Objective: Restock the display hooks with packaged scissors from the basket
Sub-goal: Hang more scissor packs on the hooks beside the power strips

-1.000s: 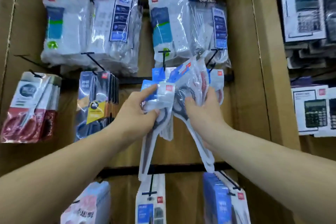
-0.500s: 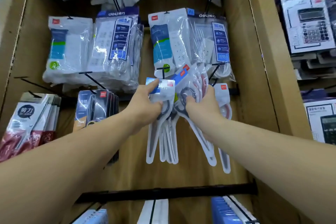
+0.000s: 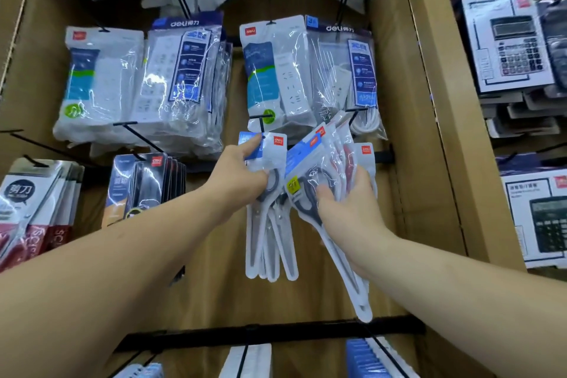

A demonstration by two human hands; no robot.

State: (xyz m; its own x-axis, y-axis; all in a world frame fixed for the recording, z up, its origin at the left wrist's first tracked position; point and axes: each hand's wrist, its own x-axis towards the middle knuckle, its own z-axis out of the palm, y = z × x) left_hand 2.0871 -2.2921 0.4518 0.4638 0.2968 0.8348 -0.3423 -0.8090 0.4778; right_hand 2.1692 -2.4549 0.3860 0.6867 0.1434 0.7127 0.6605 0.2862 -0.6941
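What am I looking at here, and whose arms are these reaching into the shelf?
No machine here: these are a person's two bare arms, filmed by a wide camera worn on their head, looking forward and down. They face a shop display of black hooks. The left hand pinches a scissors pack with its fingers, right at the tip of a hook where similar packs hang. The right hand grips a fanned bundle of scissors packs, waiting to be hung. Above hang bagged power strips; boxed calculators sit to the right. The basket is out of view.
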